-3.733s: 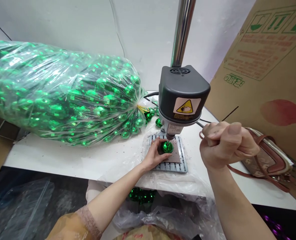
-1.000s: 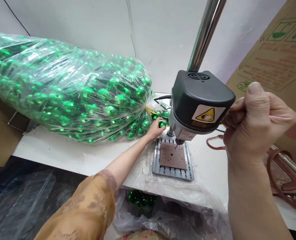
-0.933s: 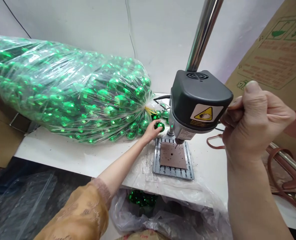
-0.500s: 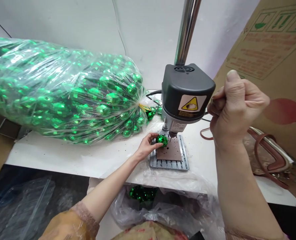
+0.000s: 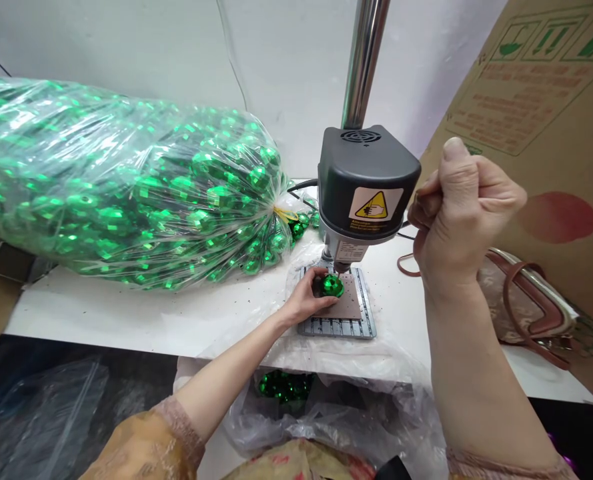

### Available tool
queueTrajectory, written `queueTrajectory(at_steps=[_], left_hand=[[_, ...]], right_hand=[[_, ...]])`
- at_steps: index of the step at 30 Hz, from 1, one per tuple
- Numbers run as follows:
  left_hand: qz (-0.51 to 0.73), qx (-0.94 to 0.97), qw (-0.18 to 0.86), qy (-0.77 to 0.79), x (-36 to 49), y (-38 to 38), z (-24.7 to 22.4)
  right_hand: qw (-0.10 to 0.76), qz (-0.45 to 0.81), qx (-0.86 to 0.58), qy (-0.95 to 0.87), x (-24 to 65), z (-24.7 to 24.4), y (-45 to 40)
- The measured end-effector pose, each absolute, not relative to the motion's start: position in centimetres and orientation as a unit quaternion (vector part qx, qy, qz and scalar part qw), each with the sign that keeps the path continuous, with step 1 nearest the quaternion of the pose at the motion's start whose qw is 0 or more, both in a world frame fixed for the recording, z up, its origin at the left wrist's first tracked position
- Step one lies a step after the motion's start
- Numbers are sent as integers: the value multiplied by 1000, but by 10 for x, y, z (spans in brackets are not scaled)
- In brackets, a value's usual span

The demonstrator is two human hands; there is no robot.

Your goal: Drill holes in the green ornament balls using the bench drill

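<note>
Left hand (image 5: 302, 300) pinches green ball (image 5: 333, 285)

It is over the brown board (image 5: 350, 308), just under the drill head (image 5: 369, 180); the right hand (image 5: 463, 210) curls into a fist, any grip hidden; beyond, a clear bag (image 5: 86, 130) bulges with faceted balls (image 5: 216, 195)

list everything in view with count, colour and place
table: 1, white, middle
drill press: 1, black-grey, on table
pad: 1, brown, on drill press base
held ball: 1, green, over pad
tied bag: 1, clear with green balls, left
further balls: several, green, by its knot
handbag: 1, tan-brown, right
carton: 1, brown, right
lower plastic: count unclear, clear, below table
shiny pieces: several, green, in lower plastic
wall: 1, pale, behind
left hand: 1, bare, fingers around held ball
right hand: 1, bare, fist beside drill press
</note>
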State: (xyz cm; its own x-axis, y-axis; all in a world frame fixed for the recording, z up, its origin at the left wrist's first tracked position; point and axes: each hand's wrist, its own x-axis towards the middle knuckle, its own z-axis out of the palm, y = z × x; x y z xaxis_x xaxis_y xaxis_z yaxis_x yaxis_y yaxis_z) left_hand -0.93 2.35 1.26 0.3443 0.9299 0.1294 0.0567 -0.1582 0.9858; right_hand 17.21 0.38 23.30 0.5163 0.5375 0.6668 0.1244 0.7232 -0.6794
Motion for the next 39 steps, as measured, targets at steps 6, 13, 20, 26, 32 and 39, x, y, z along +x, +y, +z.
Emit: queueTrajectory(at_steps=[6, 13, 20, 26, 32, 39], left_hand=[[413, 651, 504, 388, -4, 14, 13], [443, 624, 526, 371, -1, 10, 8], [431, 636, 513, 383, -3, 11, 2], [430, 646, 501, 383, -3, 12, 1], [428, 636, 508, 392, -3, 11, 4], [428, 636, 505, 397, -4, 10, 4]], right_hand=[[797, 135, -348, -474, 173, 233, 4], [799, 135, -348, -471, 173, 230, 1], [824, 68, -330, -455, 168, 210, -12], [842, 31, -299, -448, 164, 190, -20], [848, 9, -242, -470, 166, 174, -19], [845, -37, -242, -475, 167, 164, -16]])
